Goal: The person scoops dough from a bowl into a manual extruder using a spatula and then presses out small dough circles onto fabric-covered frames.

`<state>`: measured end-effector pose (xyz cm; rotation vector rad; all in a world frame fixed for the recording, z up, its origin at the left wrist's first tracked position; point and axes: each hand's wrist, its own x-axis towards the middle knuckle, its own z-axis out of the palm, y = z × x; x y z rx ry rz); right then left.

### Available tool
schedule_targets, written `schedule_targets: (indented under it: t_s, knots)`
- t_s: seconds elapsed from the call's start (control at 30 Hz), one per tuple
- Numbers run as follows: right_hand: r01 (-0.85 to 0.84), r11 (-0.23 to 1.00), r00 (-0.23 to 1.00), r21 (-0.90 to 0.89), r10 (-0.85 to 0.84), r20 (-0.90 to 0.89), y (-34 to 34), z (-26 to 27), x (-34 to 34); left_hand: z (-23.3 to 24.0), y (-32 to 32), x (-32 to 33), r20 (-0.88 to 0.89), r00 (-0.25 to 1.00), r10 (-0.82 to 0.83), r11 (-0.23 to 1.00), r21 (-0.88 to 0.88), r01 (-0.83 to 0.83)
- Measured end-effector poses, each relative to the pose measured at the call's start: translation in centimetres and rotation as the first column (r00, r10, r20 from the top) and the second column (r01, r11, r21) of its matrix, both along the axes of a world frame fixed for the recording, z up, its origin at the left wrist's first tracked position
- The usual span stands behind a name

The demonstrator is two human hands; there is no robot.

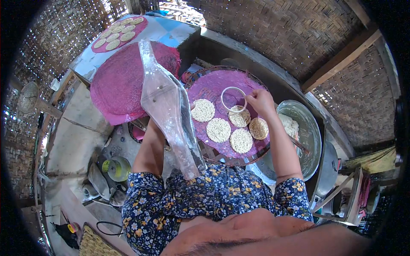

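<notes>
My right hand (pixel 261 100) pinches the edge of a thin white ring (pixel 222 100). The ring is over the purple mesh cloth (pixel 235 80) and partly overlaps a round cake of pale noodle strands (pixel 241 119) in the picture. Several similar cakes lie on the cloth, one noodle cake (pixel 241 140) nearest my body. The cloth covers a round woven tray (pixel 209 157) in front of me. A diamond-shaped wooden piece (pixel 161 89) with two long ends hides most of my left hand (pixel 192 106); only a fingertip shows beside a noodle cake (pixel 204 110). Its grip is hidden.
To the left stands a round stack covered in magenta cloth (pixel 118 83). Behind it, noodle cakes lie on a pink cloth (pixel 140 28) on a tiled ledge (pixel 157 27). A large metal basin (pixel 315 144) holding pale dough (pixel 287 124) is at the right.
</notes>
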<state>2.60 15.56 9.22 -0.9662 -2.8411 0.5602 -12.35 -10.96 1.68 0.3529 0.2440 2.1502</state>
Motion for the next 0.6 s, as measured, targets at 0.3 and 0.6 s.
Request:
schedule_targets:
  t_s: [0.3,0.6]
  knots:
    - [-0.031,0.999,0.999,0.043,0.031,0.011,0.7,-4.2,-4.1,1.4,-0.5,0.7,-0.028,0.997,0.07,0.996,-0.057,-0.071]
    - [-0.043,0.998,0.994,-0.052,0.049,0.102,0.9,-3.6,-3.0,1.6,0.1,1.3,-0.091,0.991,0.095,0.982,-0.154,-0.109]
